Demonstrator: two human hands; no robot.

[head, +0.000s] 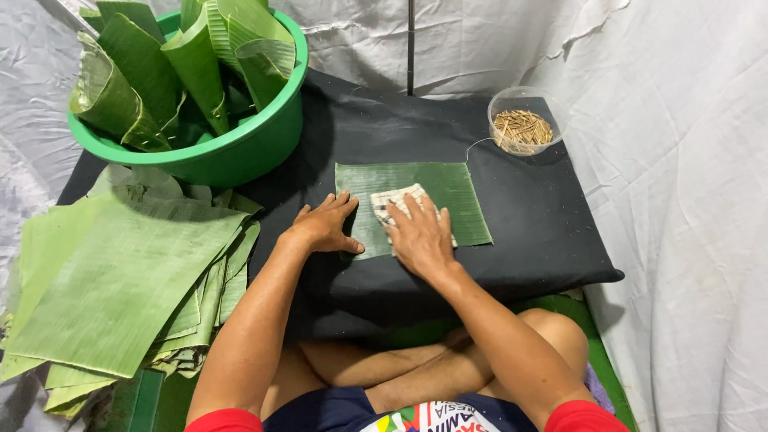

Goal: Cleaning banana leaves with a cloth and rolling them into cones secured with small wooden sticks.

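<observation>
A rectangular green banana leaf piece (pixel 444 188) lies flat on a black padded board (pixel 528 232). My right hand (pixel 422 238) presses a checked cloth (pixel 392 202) onto the leaf, palm down, fingers spread over it. My left hand (pixel 324 226) rests flat on the board at the leaf's left edge, its thumb and fingertips touching the leaf and holding nothing.
A green plastic basin (pixel 240 148) of rolled leaf cones stands at the back left. A stack of flat cut leaves (pixel 120 272) lies on the left. A clear round tub of thin wooden sticks (pixel 522 124) sits at the board's back right. White sheeting surrounds everything.
</observation>
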